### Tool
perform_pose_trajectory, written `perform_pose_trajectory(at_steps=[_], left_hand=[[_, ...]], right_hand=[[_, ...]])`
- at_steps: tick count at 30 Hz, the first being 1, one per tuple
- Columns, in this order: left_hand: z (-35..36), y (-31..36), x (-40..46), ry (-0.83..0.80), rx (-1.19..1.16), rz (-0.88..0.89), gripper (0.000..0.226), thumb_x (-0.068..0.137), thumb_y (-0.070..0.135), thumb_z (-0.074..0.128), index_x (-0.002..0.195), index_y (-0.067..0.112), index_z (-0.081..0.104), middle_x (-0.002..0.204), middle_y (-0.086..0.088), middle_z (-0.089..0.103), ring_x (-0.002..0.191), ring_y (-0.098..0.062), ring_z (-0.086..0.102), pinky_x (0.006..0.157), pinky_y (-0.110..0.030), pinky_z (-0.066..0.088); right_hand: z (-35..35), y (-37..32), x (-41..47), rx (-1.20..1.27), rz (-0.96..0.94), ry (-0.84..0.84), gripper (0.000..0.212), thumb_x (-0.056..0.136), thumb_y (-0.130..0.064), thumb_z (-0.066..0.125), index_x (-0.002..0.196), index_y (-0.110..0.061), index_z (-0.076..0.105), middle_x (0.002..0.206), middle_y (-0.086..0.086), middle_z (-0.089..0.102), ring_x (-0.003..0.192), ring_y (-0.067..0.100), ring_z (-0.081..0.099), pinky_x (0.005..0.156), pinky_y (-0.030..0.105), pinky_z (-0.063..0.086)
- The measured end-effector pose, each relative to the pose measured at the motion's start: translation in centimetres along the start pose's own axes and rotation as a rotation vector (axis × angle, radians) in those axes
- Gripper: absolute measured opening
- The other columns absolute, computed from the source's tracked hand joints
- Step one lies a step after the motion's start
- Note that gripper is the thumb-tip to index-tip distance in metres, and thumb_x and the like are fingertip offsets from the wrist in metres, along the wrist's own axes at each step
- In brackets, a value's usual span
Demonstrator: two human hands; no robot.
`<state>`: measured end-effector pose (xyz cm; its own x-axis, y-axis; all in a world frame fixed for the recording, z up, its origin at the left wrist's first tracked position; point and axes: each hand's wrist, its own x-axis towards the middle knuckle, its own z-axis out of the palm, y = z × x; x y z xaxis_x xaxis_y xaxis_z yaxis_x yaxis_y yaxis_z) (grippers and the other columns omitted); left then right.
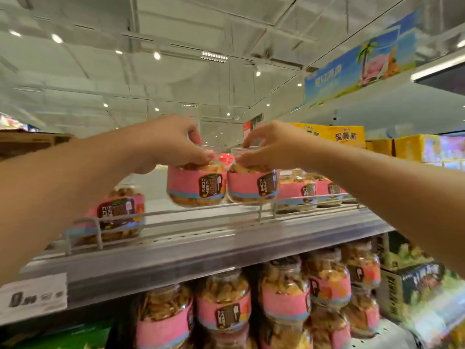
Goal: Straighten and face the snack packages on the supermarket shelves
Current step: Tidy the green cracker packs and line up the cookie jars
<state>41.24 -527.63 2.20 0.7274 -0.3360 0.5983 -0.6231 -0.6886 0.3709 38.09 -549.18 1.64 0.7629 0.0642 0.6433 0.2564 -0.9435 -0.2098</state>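
Two clear snack jars with pink labels hang just above the top shelf (201,238), side by side. My left hand (173,144) grips the lid of the left jar (196,187). The lid of the right jar (251,186) is gripped by my right hand (271,144). Both jars show their dark label patches toward me. Another such jar (118,217) stands on the shelf at the left behind the wire rail. More pink-labelled jars (304,192) line the shelf to the right.
A wire rail (201,210) runs along the shelf front. Below, a lower shelf holds several stacked jars (224,306) of the same kind. Yellow cartons (347,137) stand at the back right. A price tag (32,295) sits on the shelf edge at left.
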Motion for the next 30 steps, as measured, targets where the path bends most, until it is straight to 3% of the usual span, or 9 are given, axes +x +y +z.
perform_pose_trajectory(at_steps=[3,8,12,16,21,27,30], left_hand=[[1.4,0.0,-0.4,-0.060,0.005,-0.088,0.022,0.080,0.029,0.078,0.085,0.018,0.060,0.088,-0.005,0.062,0.079,-0.019,0.057,0.071,-0.033,0.048],[2.3,-0.5,-0.7,-0.085,-0.047,-0.160,0.018,0.084,0.025,0.076,0.089,0.020,0.059,0.092,-0.005,0.063,0.081,-0.018,0.058,0.060,-0.030,0.043],[2.5,-0.6,-0.6,-0.133,-0.045,-0.180,0.018,0.086,0.029,0.072,0.093,0.022,0.057,0.095,-0.006,0.064,0.087,-0.021,0.060,0.063,-0.030,0.044],[2.4,-0.7,-0.5,-0.148,-0.029,-0.173,0.018,0.087,0.030,0.071,0.095,0.022,0.057,0.101,-0.004,0.060,0.092,-0.022,0.059,0.072,-0.034,0.051],[2.5,-0.6,-0.4,-0.160,0.012,-0.156,0.017,0.088,0.031,0.070,0.095,0.023,0.057,0.101,-0.002,0.060,0.090,-0.020,0.058,0.067,-0.031,0.048],[2.5,-0.8,-0.4,-0.158,0.071,-0.148,0.018,0.089,0.037,0.067,0.096,0.025,0.055,0.101,0.000,0.058,0.088,-0.016,0.056,0.061,-0.028,0.042],[2.0,-0.3,-1.0,-0.179,0.167,-0.095,0.028,0.089,0.045,0.065,0.108,0.027,0.055,0.119,0.003,0.057,0.096,-0.015,0.054,0.070,-0.029,0.042]], right_hand=[[0.7,0.6,0.2,-0.057,-0.014,-0.021,0.044,0.073,-0.065,0.068,0.101,-0.032,0.071,0.095,-0.006,0.066,0.081,0.008,0.061,0.069,0.027,0.055],[1.6,1.3,0.0,-0.081,-0.025,-0.070,0.043,0.075,-0.065,0.067,0.096,-0.028,0.072,0.077,-0.010,0.067,0.066,0.005,0.063,0.044,0.016,0.045],[1.6,1.6,-0.2,-0.086,-0.034,-0.105,0.043,0.079,-0.062,0.064,0.094,-0.022,0.072,0.082,-0.002,0.072,0.074,0.014,0.068,0.063,0.028,0.059],[1.7,1.0,-0.2,-0.272,-0.054,-0.110,0.055,0.083,-0.068,0.054,0.111,-0.022,0.065,0.106,0.003,0.066,0.086,0.018,0.058,0.062,0.024,0.046],[1.6,0.9,-0.5,-0.295,-0.064,-0.130,0.066,0.084,-0.068,0.050,0.129,-0.021,0.055,0.122,0.006,0.061,0.104,0.024,0.056,0.084,0.032,0.049],[1.9,0.7,-0.6,-0.309,-0.054,-0.121,0.062,0.084,-0.068,0.050,0.125,-0.021,0.057,0.120,0.006,0.061,0.092,0.021,0.051,0.072,0.029,0.043],[1.5,0.3,-0.7,-0.386,-0.058,-0.120,0.062,0.086,-0.067,0.049,0.125,-0.021,0.058,0.119,0.005,0.061,0.092,0.021,0.052,0.068,0.027,0.042]])
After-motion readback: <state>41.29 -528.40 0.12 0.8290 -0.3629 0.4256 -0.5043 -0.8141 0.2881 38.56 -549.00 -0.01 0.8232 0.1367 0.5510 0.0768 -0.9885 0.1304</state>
